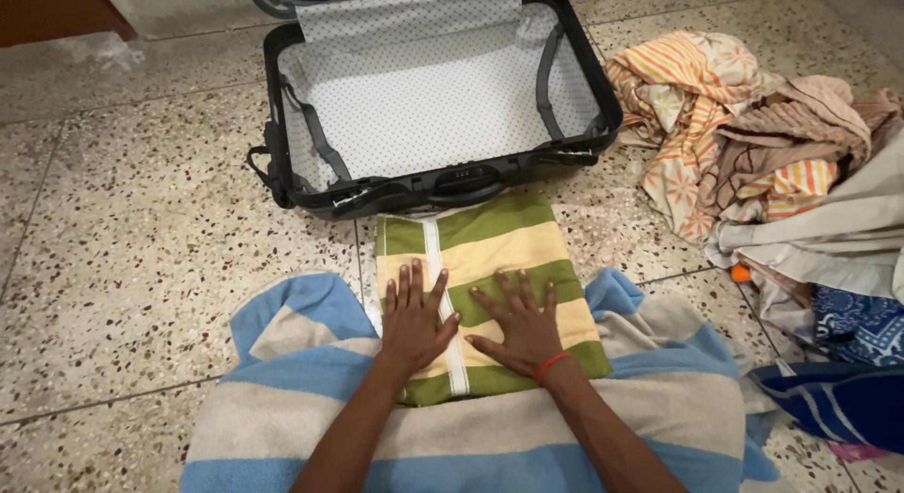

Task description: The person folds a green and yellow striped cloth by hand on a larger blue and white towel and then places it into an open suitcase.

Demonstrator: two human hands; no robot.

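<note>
Both hands lie flat with fingers spread, gripping nothing: the left hand and the right hand press side by side on a folded green and yellow striped cloth, which sits at the centre of the view. The cloth's far edge, at 12 o'clock, runs just beside the front rim of an open black suitcase; its near edge rests on a blue and beige striped towel spread across the floor toward 6 o'clock. A red band circles the right wrist. The suitcase's dotted lining shows 2 grey straps and holds no clothes. At 3 o'clock a pile of loose clothes crowds the floor well apart from the hands. From 9 to 10 o'clock the speckled stone floor lies open.
</note>
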